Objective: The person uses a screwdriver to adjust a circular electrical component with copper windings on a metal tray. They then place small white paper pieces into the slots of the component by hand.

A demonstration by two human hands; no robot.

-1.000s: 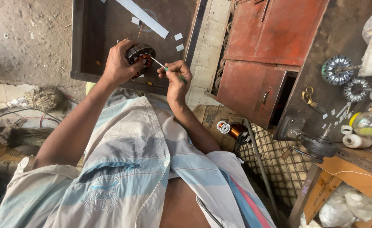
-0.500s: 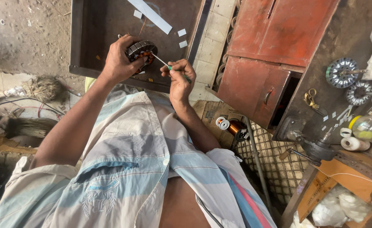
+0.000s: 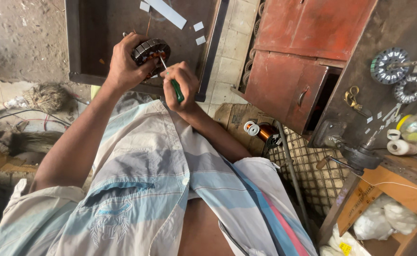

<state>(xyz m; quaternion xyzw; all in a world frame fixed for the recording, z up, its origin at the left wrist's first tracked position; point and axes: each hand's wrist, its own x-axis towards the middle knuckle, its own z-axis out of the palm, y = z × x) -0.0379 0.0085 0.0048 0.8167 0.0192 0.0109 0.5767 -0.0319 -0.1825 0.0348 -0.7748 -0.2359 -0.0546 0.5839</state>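
My left hand (image 3: 123,64) grips a round motor stator (image 3: 150,51) with a dark laminated core and copper windings, held over a dark wooden tray (image 3: 73,42). My right hand (image 3: 180,84) is closed on a green-handled screwdriver (image 3: 175,89). Its metal tip points up and left into the stator's windings. Both forearms reach out over my striped shirt.
White paper strips (image 3: 168,12) lie in the tray. A red cabinet (image 3: 294,66) with an open door stands to the right. A copper wire spool (image 3: 260,130) sits below it. The bench at right holds other stators (image 3: 386,66), scissors (image 3: 353,99) and thread rolls (image 3: 403,147).
My right hand has moved left and closer to the stator, bringing the screwdriver tip into the windings. The camera view has shifted slightly; my left hand still holds the stator.
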